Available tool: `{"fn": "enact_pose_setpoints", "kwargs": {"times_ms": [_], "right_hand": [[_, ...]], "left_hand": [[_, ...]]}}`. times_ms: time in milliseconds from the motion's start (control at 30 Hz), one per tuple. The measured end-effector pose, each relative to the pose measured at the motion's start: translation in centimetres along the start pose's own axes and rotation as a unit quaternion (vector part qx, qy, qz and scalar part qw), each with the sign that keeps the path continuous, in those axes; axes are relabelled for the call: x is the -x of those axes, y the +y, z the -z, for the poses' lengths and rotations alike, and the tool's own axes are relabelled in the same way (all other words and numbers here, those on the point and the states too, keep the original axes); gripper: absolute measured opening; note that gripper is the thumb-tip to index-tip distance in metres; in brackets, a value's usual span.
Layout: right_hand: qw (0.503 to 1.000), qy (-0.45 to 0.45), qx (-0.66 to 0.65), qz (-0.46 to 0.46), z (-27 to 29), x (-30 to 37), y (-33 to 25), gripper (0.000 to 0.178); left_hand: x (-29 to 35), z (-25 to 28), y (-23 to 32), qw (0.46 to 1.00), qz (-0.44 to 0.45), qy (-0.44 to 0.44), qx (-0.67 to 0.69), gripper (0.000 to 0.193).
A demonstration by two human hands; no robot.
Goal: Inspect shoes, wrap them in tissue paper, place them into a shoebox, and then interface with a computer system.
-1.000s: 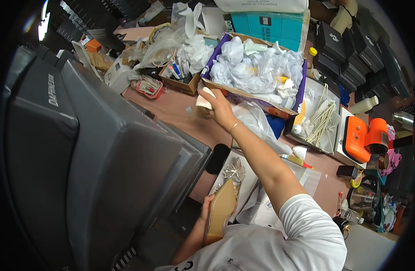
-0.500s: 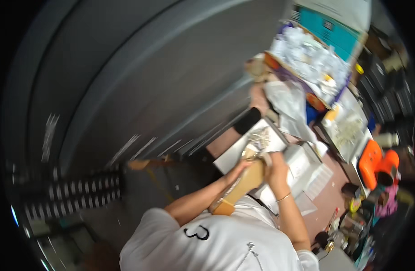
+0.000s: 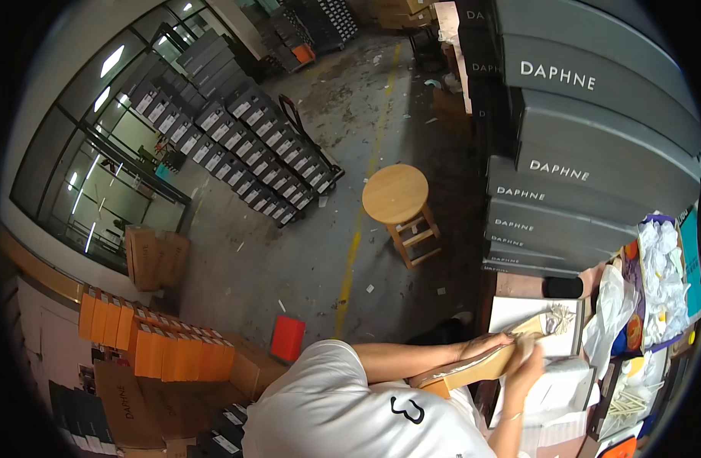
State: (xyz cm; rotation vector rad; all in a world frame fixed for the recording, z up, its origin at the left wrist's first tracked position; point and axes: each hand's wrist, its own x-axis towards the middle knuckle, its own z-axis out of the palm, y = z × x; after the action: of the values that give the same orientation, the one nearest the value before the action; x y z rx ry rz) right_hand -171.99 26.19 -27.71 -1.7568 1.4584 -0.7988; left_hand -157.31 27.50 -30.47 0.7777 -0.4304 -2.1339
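A tan-soled shoe (image 3: 480, 370) lies tilted between my hands, its sole facing up and its heel end near my white shirt. My left hand (image 3: 486, 346) is closed round the shoe's far side. On its near side, my right hand (image 3: 524, 368) is closed near the front of the sole; its fingers are slightly blurred. A pale, glittery bunched piece (image 3: 558, 319) shows past the shoe's front end, over a white box lid (image 3: 511, 309). Beside my right hand stands an open white shoebox (image 3: 568, 385).
Tall stacks of dark grey shoeboxes (image 3: 595, 137) rise at the right behind the table. A purple carton (image 3: 633, 305) holds crumpled white paper. On the floor are a round wooden stool (image 3: 396, 193), a red box (image 3: 288, 338), a loaded trolley (image 3: 240, 145) and orange boxes (image 3: 156, 336).
The view has swung left, bringing the floor, stool and stacked boxes into sight. My hands and the shoe now appear lower and farther right; both hands stay on the shoe.
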Motion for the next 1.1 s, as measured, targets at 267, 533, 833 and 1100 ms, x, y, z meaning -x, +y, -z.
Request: {"fn": "enact_pose_setpoints", "kwargs": {"times_ms": [267,533,833,1100], "right_hand": [[0.996,0.02,0.071,-0.041,1.8,0.3,2.0,0.03],[0.98,0.092,-0.05,-0.167,5.3,0.6,0.3,0.017],[0.975,0.158,0.156,-0.009,3.4,5.0,0.2,0.022],[0.981,0.146,0.127,0.009,2.9,3.3,-1.1,0.016]], "left_hand": [[-0.9,0.1,-1.1,0.994,0.044,-0.096,0.043,0.037],[-2.6,-3.0,-2.0,0.989,0.1,-0.109,0.017,0.053],[-5.9,-1.0,1.2,0.955,0.248,-0.165,-0.015,0.059],[-7.7,-2.0,2.1,0.952,0.287,-0.09,-0.063,0.057]]}}
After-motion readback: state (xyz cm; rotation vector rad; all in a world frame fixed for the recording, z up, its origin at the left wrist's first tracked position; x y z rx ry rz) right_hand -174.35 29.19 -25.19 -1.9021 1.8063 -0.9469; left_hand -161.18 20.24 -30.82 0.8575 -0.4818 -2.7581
